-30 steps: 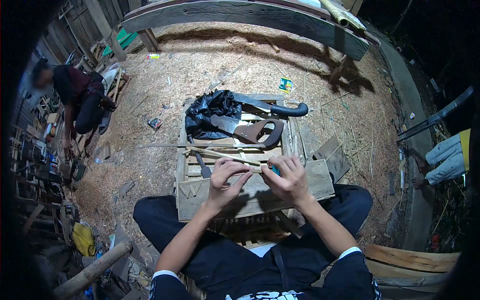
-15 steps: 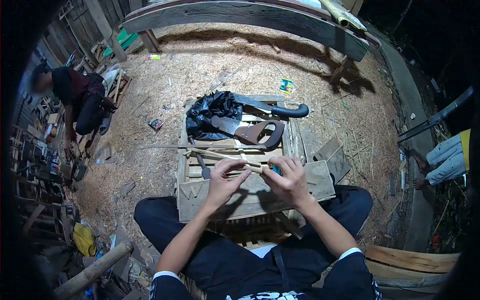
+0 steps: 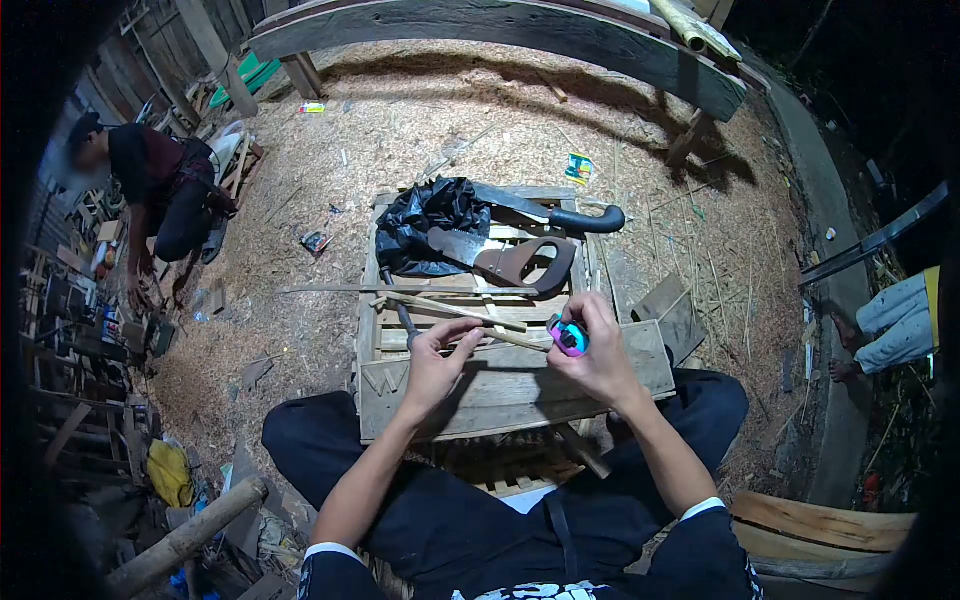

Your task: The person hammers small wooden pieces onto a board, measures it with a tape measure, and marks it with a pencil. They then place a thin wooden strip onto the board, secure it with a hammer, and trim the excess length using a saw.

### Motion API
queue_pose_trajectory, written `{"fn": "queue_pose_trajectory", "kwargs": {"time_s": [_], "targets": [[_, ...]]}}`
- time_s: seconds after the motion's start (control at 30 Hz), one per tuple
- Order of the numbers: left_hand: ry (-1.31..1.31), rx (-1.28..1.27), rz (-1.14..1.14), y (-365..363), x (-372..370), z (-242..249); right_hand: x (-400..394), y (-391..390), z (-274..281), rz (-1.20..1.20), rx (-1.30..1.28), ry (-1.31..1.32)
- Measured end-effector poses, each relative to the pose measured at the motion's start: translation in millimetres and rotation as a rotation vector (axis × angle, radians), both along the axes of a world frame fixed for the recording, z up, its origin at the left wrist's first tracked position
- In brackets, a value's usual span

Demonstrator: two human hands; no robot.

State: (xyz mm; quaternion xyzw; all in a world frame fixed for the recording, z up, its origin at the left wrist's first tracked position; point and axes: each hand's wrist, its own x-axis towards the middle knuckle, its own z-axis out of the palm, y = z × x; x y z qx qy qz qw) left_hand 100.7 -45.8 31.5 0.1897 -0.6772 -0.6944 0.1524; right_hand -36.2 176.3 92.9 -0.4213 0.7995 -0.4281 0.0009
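Note:
My left hand pinches the near end of a thin wooden strip, which spans the gap between my hands. In my right hand is a small rounded teal, pink and black tape measure, held against the strip's other end. Both hands are above a plank laid across a slatted wooden crate. Just beyond the fingers lies another thin stick. Farther back on the crate rest a handsaw, a black-handled blade and a crumpled black plastic bag.
A long wooden bench crosses the back. One person crouches at the left among clutter; another person's legs show at the right. Wood shavings cover the ground. A round pole juts in at lower left.
My right hand has turned and shifted slightly right, bringing the tape measure into fuller view. The hands are farther apart. My left hand stays at the strip.

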Motion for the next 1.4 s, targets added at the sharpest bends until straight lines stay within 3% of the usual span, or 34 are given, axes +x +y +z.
{"fn": "queue_pose_trajectory", "kwargs": {"time_s": [0.07,0.3,0.83,1.4], "targets": [[-0.022,0.028,-0.011,0,3,2,4,-1,0,0.070,-0.018,-0.092],[0.044,0.097,0.007,10,3,12,24,-19,-12,0.191,-0.157,-0.043],[0.074,-0.004,-0.086,14,5,32,24,-39,-7,0.254,-0.263,0.267],[0.098,0.212,-0.066,14,9,26,32,-37,-8,0.236,-0.087,0.427]]}}
